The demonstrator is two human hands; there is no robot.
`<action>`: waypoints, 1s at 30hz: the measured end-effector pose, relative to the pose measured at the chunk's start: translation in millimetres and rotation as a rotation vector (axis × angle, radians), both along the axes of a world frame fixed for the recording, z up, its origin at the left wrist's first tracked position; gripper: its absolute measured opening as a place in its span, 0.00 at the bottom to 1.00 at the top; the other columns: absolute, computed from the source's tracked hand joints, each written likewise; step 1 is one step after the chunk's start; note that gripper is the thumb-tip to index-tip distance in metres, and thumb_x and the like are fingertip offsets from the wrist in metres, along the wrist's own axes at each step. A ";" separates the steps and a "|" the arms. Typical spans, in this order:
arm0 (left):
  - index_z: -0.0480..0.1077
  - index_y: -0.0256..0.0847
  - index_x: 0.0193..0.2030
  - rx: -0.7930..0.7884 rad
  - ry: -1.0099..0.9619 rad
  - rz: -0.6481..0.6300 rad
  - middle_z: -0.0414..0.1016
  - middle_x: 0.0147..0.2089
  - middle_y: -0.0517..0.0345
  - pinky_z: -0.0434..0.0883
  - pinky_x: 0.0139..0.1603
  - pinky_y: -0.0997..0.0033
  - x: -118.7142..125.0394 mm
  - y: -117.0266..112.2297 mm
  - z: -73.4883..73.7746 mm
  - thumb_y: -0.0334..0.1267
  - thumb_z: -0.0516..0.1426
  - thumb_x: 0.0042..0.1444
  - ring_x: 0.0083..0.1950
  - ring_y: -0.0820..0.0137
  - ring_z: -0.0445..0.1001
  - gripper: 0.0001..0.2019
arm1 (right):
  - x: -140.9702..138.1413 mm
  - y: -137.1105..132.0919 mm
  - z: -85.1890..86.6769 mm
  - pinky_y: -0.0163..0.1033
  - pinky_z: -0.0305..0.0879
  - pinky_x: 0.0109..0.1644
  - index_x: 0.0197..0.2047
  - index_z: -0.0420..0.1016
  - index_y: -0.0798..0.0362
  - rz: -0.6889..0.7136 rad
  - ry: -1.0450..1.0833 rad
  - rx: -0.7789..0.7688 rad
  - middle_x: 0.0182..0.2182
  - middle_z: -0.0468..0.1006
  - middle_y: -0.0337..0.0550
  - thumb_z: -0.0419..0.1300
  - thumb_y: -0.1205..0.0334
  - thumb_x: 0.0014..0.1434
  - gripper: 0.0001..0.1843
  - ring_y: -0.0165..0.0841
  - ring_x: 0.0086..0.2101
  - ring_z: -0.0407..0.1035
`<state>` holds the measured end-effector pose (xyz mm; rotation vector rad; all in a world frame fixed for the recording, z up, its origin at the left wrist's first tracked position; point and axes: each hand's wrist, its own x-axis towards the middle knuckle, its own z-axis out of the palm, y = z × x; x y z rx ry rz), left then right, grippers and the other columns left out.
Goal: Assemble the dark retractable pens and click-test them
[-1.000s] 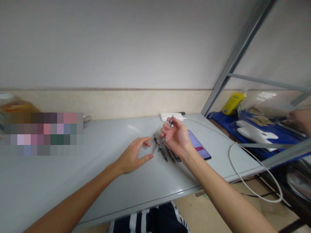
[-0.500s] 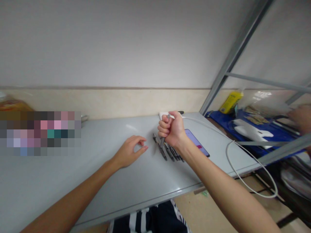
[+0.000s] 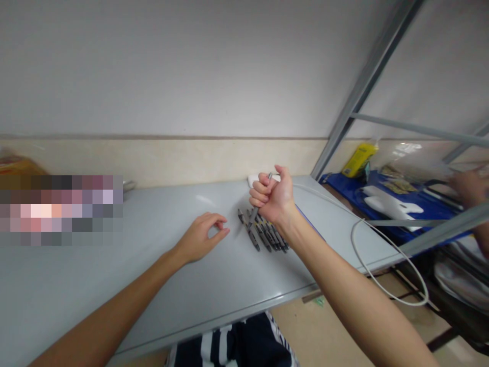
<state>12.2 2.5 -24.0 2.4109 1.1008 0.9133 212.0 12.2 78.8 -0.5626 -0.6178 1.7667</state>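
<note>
1. R grip (image 3: 273,196): clenched around a grey pen (image 3: 254,214), fingers curled, thumb lifted off the metal end. Pen tilted: metal end up twd the tabletop's back edge, other end down over the pen row; can't tell if it touches.
2. Pen row (image 3: 263,235): grey/black pens side by side on the R half of the tabletop (image 3: 171,295), approx midway btwn front & back edges. Sits just below R grip, partly hidden by wrist.
3. L grip (image 3: 198,238): released, fingers & thumb curved w/ a gap btwn them. Near row's L side, apart from it.
4. Phone (image 3: 310,220): mostly behind R forearm, only a blue strip showing, twd tabletop's R end.
5. White box (image 3: 253,180): at back edge, behind R grip. White cable (image 3: 353,247) loops over the front edge nr R corner.
6. Past R end: blue surface (image 3: 332,179) w/ yellow pack (image 3: 359,159); another person's hand (image 3: 468,186) there, blurred.
7. Writing: dark print on the pack, too small to read. Pen markings ditto. Pixelated patch (image 3: 61,209) nr tabletop's L end, labels unreadable.
</note>
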 end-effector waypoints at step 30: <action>0.69 0.40 0.40 -0.026 0.040 -0.025 0.75 0.35 0.56 0.68 0.44 0.67 0.1 0.1 -0.4 0.42 0.53 0.58 0.38 0.68 0.72 0.09 | 7.1 4.3 -2.0 0.30 0.35 0.15 0.17 0.51 0.51 0.006 0.004 0.030 0.11 0.43 0.28 0.41 0.37 0.56 0.28 0.23 0.13 0.35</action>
